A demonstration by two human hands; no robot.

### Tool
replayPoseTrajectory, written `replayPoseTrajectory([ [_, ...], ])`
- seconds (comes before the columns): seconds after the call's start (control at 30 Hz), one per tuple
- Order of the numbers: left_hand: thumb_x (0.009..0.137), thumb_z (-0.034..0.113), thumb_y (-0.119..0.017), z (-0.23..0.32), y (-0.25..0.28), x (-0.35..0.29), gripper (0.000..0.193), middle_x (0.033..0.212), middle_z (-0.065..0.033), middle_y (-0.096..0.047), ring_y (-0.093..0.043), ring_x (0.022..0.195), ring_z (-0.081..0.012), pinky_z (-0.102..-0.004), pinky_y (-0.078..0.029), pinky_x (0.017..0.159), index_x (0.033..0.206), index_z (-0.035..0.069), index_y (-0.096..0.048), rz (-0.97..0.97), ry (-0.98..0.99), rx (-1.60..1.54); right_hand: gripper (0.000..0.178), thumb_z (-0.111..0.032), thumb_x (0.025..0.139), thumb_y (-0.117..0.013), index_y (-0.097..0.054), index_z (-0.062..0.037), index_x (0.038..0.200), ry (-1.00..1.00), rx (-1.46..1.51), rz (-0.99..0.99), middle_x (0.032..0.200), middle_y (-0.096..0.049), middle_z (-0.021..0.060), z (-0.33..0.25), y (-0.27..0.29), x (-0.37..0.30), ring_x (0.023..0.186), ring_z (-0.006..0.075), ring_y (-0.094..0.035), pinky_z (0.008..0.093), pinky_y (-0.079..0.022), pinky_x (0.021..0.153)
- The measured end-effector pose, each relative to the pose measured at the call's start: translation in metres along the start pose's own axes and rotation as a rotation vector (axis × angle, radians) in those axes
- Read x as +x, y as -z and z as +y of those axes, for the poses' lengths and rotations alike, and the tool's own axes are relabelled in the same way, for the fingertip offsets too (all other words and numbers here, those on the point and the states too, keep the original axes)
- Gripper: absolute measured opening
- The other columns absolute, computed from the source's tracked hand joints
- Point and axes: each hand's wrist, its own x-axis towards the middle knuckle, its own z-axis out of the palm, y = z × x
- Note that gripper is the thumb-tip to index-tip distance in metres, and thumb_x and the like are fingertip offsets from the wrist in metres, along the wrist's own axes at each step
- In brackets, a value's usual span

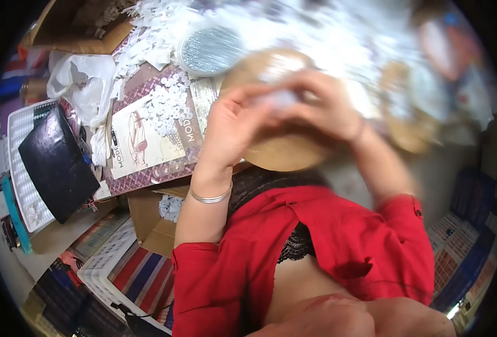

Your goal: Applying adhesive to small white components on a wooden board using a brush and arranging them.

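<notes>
My left hand and my right hand meet above a round brown board. Their bent fingers close on a small white piece, too smeared by motion for its kind to show. Behind my left hand stands a round clear tub full of thin silvery metal pieces, perhaps pins. To the left, a heap of small round white pieces lies on the patterned table covering. A large pile of white plastic pieces spreads across the far part of the table.
An open cardboard box stands far left, above a white plastic bag. Left of the table, a black panel leans over a white basket. Below the table edge is another cardboard box. Blurred bags lie at right.
</notes>
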Motion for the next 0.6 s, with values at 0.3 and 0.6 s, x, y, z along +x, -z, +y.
replayPoseTrajectory([
  [0.3, 0.082, -0.002, -0.071, -0.020, 0.010, 0.012, 0.034, 0.104, -0.0097, -0.067, -0.065, 0.093, -0.0182, -0.0283, -0.052, 0.083, 0.116, 0.001, -0.068, 0.079, -0.429, 0.934, 0.033, -0.023, 0.071, -0.084, -0.072, -0.0107, 0.100, 0.140, -0.375, 0.051, 0.090, -0.061, 0.0070, 0.040, -0.006, 0.009, 0.092, 0.0272, -0.058, 0.0385, -0.047, 0.083],
  [0.6, 0.079, 0.004, -0.073, -0.021, 0.005, 0.026, 0.021, 0.094, -0.0120, -0.069, -0.063, 0.086, -0.0293, -0.0378, -0.052, 0.076, 0.100, 0.002, -0.074, -0.040, -0.700, 1.197, 0.020, -0.014, 0.080, -0.076, -0.071, -0.0025, 0.096, -0.197, -0.331, -0.133, 0.097, -0.065, 0.0146, 0.026, 0.011, 0.010, 0.089, 0.0324, -0.065, 0.0390, -0.053, 0.079],
])
